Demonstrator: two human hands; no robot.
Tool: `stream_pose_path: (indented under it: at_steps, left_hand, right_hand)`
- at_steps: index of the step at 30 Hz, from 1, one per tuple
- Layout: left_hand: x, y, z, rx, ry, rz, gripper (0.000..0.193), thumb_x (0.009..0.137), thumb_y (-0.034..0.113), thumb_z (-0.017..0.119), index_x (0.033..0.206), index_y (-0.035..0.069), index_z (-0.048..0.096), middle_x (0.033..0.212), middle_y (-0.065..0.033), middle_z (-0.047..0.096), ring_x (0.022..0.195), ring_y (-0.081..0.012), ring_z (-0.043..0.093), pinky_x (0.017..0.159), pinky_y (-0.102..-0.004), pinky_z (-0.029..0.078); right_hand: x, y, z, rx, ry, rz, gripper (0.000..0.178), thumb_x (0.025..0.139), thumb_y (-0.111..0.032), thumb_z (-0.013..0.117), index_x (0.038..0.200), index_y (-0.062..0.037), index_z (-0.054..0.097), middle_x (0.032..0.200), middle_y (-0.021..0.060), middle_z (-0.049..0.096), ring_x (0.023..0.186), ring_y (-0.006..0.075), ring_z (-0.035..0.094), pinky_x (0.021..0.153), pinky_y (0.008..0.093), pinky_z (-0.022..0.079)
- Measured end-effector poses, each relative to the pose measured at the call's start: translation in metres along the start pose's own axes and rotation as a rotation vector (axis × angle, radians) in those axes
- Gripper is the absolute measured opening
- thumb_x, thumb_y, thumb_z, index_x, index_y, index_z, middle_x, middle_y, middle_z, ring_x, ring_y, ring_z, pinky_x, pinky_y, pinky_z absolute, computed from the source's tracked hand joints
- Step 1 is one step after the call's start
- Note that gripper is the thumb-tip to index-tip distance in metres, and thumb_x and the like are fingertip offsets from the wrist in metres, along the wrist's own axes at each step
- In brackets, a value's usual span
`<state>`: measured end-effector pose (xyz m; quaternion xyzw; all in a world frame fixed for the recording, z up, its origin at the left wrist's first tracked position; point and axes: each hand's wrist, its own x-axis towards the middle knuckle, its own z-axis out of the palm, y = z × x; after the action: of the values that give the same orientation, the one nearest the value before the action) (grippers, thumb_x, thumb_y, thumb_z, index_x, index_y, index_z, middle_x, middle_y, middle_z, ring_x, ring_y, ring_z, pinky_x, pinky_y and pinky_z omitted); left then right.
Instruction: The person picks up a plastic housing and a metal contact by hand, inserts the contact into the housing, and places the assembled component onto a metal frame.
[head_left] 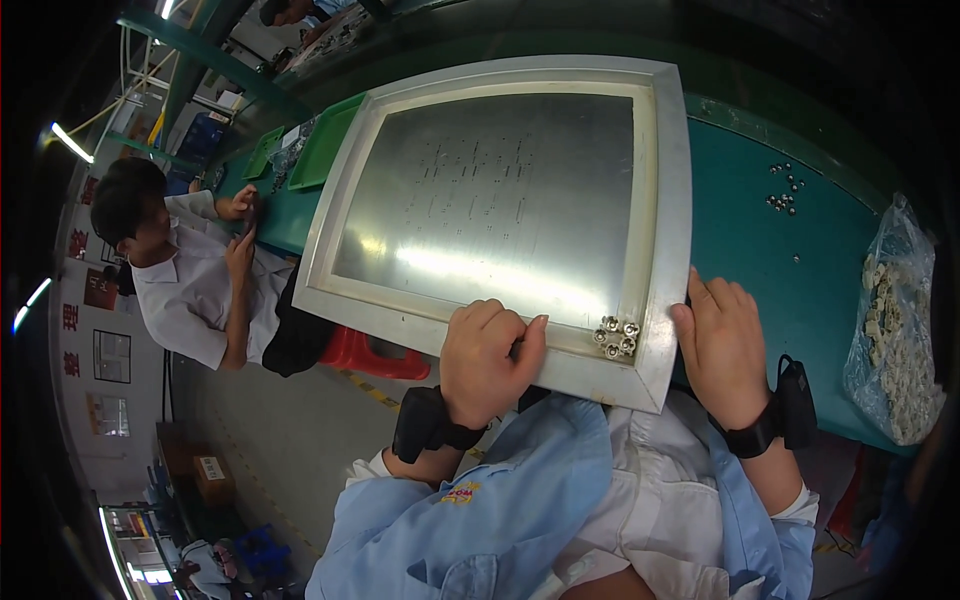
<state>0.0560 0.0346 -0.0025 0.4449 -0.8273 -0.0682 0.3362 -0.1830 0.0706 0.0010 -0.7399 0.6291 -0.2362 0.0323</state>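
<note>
A metal stencil (480, 190) with rows of small cut-outs sits in a broad silver frame (672, 200), its near side reaching over my lap. My left hand (490, 360) rests on the frame's near rim, its fingers curled in and its thumb pointing right. Whatever lies inside those fingers, if anything, is hidden. Beside the frame's right edge is my right hand (725, 340), fingers forward and thumb apart, near the rim. Several small round shiny metal parts (617, 337) are clustered in the near right corner of the frame, between my hands.
More small metal parts (785, 190) lie scattered on the green tabletop (750, 240). At far right stands a clear bag (893, 330) of pale pieces. Green trays (325, 145) are back left. A seated person (190, 260) is at left, near a red stool (380, 357).
</note>
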Motion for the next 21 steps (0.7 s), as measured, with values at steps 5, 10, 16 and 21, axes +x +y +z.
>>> stream_pose_path:
  at_steps: [5,10,16,21]
  left_hand:
    - [0.001,-0.005,0.001,0.023,0.026,0.044,0.027,0.072,0.004,0.064,0.055,0.004,0.044,0.052,-0.0076,0.042,0.048,-0.0250,0.042,0.048,-0.0347,0.032]
    - [0.004,-0.003,-0.005,0.013,-0.045,0.021,0.018,0.073,0.004,0.063,0.061,0.003,0.050,0.059,-0.0083,0.048,0.054,-0.0242,0.046,0.051,-0.0327,0.035]
    - [0.024,0.019,-0.016,-0.211,-0.067,0.135,0.003,0.076,0.003,0.061,0.077,0.002,0.058,0.075,-0.0085,0.057,0.069,-0.0209,0.053,0.062,-0.0286,0.041]
    - [0.041,0.052,-0.003,-0.495,-0.217,0.167,0.007,0.077,0.003,0.060,0.084,0.003,0.060,0.079,-0.0080,0.058,0.073,-0.0200,0.055,0.065,-0.0282,0.042]
  right_hand:
    - [0.004,0.001,0.004,0.045,0.005,0.018,0.034,0.085,-0.016,0.049,0.110,0.0068,0.052,0.081,0.0147,0.050,0.076,0.0306,0.047,0.071,0.0379,0.038]
    - [0.003,0.007,0.009,0.175,0.061,0.024,0.030,0.086,-0.014,0.049,0.108,0.0052,0.054,0.079,0.0143,0.051,0.074,0.0302,0.048,0.069,0.0367,0.038]
    - [-0.004,0.021,-0.028,0.285,0.168,0.059,0.023,0.085,-0.010,0.052,0.102,0.0028,0.057,0.075,0.0125,0.052,0.069,0.0259,0.050,0.064,0.0328,0.040]
    - [0.006,0.052,-0.063,0.167,0.347,0.062,0.016,0.083,-0.008,0.054,0.095,0.0002,0.060,0.073,0.0119,0.053,0.066,0.0265,0.051,0.060,0.0321,0.041]
